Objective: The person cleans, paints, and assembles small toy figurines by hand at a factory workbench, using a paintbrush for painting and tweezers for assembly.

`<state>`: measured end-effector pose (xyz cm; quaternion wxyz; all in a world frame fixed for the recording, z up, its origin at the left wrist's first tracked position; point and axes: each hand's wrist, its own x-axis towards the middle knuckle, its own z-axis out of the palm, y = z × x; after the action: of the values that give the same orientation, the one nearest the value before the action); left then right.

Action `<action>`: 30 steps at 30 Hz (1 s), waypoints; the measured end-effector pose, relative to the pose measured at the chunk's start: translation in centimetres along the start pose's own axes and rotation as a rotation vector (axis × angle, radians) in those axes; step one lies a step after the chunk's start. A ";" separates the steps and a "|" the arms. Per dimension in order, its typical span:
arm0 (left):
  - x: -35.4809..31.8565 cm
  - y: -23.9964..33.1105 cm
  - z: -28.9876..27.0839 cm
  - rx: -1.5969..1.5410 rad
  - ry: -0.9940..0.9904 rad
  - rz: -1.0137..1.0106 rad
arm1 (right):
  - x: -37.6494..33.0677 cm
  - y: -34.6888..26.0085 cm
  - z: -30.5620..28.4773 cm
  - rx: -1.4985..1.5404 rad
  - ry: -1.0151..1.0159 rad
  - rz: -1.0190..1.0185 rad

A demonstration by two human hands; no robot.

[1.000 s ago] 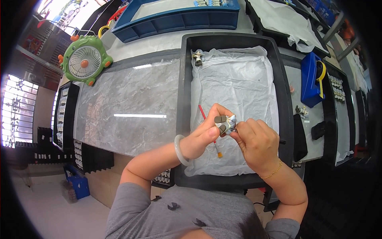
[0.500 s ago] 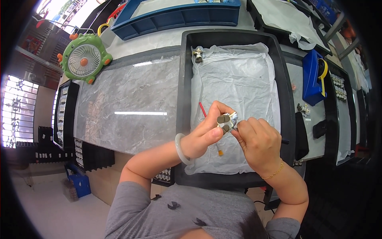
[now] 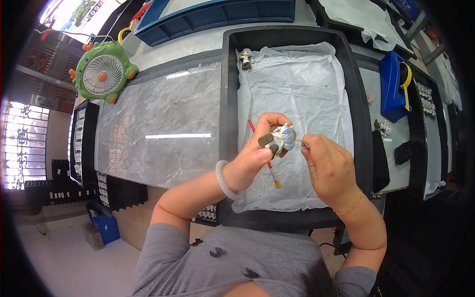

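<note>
My left hand [image 3: 250, 161] is closed around a small figurine [image 3: 279, 138] with pale blue-grey hair, a whitish body and brown soles. The figurine is tilted, its soles turned toward me. Just to its right, my right hand [image 3: 332, 171] pinches a thin dark tool [image 3: 306, 145]; only its short tip shows, apart from the figurine. Under my left hand, a red-handled brush [image 3: 270, 171] with yellowish bristles lies on the white paper [image 3: 302, 89] that lines a black tray [image 3: 363, 123]. A second figurine [image 3: 245, 59] lies in the tray's far left corner.
Left of the tray is a grey marbled board [image 3: 158, 109], with a green fan [image 3: 102, 74] behind it. A blue crate [image 3: 213, 22] stands at the back. To the right are a blue tape dispenser [image 3: 393, 89], another figurine [image 3: 383, 127] and a tray of small parts [image 3: 426, 99].
My right hand has drawn back to the right, away from the figurine. My left hand has turned the figurine, so more of its hair shows. The view has shifted slightly.
</note>
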<state>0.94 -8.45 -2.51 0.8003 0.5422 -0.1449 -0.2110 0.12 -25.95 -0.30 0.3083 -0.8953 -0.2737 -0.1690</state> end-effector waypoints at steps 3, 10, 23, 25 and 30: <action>0.1 0.7 0.4 -0.034 -0.006 -0.098 | 0.2 -0.3 -0.3 0.012 -0.128 -0.009; 0.2 0.3 0.6 0.052 -0.040 -0.059 | 0.0 0.5 0.0 -0.048 -0.163 0.024; -0.2 0.1 0.4 0.106 0.046 -0.163 | -0.1 -0.2 0.7 -0.031 -0.184 0.093; -0.2 0.0 0.2 0.117 0.036 -0.152 | -0.2 -0.3 0.7 0.000 -0.184 0.115; -0.2 -0.1 0.1 0.124 -0.031 -0.083 | 0.0 -0.3 0.3 -0.121 -0.221 0.038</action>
<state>0.70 -8.48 -2.60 0.7533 0.5931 -0.1473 -0.2429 -0.05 -25.54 -0.38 0.2250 -0.9304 -0.2780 -0.0797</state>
